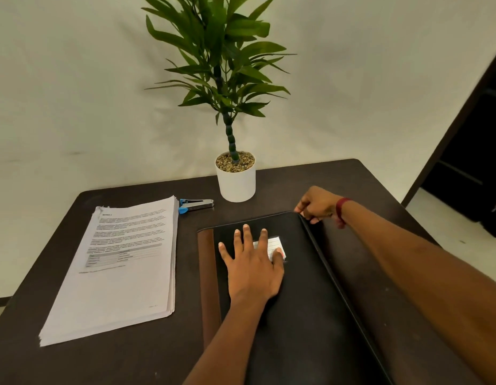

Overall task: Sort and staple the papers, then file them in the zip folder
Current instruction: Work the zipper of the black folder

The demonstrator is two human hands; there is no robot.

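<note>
A black zip folder (pixel 302 301) with a brown spine strip lies closed on the dark table, right of centre. My left hand (pixel 252 265) presses flat on its cover, fingers spread, partly over a white label. My right hand (pixel 316 204) pinches something small at the folder's far right corner, where the zip track runs; the puller itself is hidden by my fingers. A thick stack of printed papers (pixel 116 268) lies to the left of the folder. A blue and silver stapler (pixel 195 205) rests beyond the stack's far right corner.
A potted plant in a white pot (pixel 235 182) stands at the table's far edge, just behind the folder. The dark table (pixel 185 245) ends near the wall at the back. A dark doorway opens at the right.
</note>
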